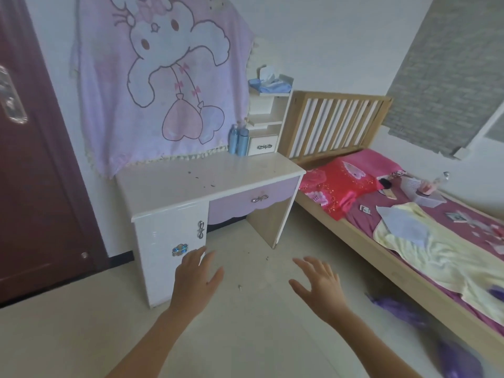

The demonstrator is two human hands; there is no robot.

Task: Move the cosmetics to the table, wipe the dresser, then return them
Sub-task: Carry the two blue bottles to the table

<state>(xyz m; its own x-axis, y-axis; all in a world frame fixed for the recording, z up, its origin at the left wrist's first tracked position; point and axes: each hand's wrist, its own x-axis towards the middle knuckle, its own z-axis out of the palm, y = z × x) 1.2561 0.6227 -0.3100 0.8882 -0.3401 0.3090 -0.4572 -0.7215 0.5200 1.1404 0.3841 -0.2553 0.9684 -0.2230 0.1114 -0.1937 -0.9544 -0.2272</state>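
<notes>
A white and lilac dresser (169, 192) stands against the wall, its top showing a few dark crumbs. Two blue cosmetic bottles (237, 140) stand upright at its back right corner, beside a small shelf unit (266, 124). My left hand (195, 279) hovers low in front of the dresser's cabinet door, fingers straight, holding nothing. My right hand (319, 285) is raised over the floor to the right of it, fingers spread and empty. Both hands are well short of the bottles.
A blue tissue box (271, 83) sits on top of the shelf unit. A wooden bed (409, 227) on the right carries pink pillows, a yellow cloth and small items. A dark red door (32, 159) is at the left. A purple object (403, 312) lies on the floor.
</notes>
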